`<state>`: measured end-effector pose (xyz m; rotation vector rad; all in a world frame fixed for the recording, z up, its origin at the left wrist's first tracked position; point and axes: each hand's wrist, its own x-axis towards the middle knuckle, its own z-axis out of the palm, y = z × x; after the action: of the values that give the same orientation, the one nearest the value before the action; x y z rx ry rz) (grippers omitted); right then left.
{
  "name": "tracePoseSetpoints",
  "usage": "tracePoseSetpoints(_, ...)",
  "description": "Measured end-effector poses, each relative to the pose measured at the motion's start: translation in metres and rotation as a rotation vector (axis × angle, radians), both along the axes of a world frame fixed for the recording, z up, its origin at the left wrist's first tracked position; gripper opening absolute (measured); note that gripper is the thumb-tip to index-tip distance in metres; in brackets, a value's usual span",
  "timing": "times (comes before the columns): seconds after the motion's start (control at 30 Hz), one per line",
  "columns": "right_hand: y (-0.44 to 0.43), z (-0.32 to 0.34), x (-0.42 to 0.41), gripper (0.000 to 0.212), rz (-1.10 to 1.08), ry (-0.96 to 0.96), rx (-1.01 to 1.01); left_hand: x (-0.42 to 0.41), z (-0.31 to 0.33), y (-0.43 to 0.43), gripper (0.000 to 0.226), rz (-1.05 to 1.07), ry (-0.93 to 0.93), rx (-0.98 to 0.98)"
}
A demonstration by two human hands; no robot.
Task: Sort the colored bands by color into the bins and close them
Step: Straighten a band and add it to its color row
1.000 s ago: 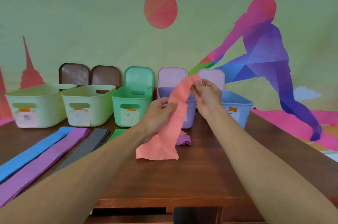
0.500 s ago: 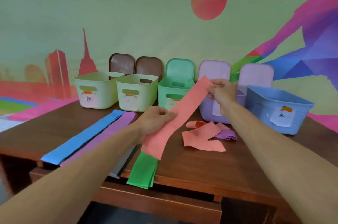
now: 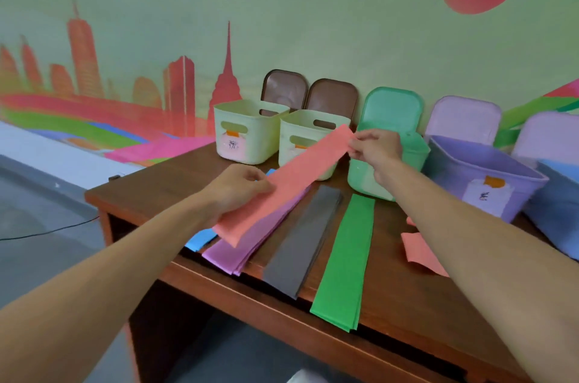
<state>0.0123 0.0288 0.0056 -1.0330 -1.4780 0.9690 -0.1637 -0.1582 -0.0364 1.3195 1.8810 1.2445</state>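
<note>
Above the left end of the surface, the left hand pinches the salmon band low down. The right hand's grip pinches the top end, stretched across the cream bin. Mid-sort, by the looks; next it needs gathering up and dropping into its matching bin.

On tbl: bands in front, bins behind.

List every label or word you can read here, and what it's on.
Nothing reads clearly.
Left cream bin, paper label: handwriting too blurred.
Purple bin, white tag: handwritten mark too blurred.
Second cream bin: tag mostly covered by the pink band.
</note>
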Motion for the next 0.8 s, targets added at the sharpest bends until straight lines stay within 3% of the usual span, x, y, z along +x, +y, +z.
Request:
tracePoseSetpoints(0.23, 0.014, -0.012, -0.092, 0.016, 0.135, -0.09, -0.015, -0.063, -0.021, -0.01, 0.017, 0.181, 0.002, 0.007)
tracePoseSetpoints(0.53, 0.028, -0.053, -0.169, 0.01, 0.094, -0.63, 0.219, -0.122, -0.039, -0.007, 0.015, 0.342, 0.197, -0.059)
tracePoseSetpoints(0.8, 0.046, -0.089, -0.204, 0.01, 0.099, -0.885, 0.326, -0.133, -0.054, 0.0, 0.013, 0.399, 0.399, -0.111)
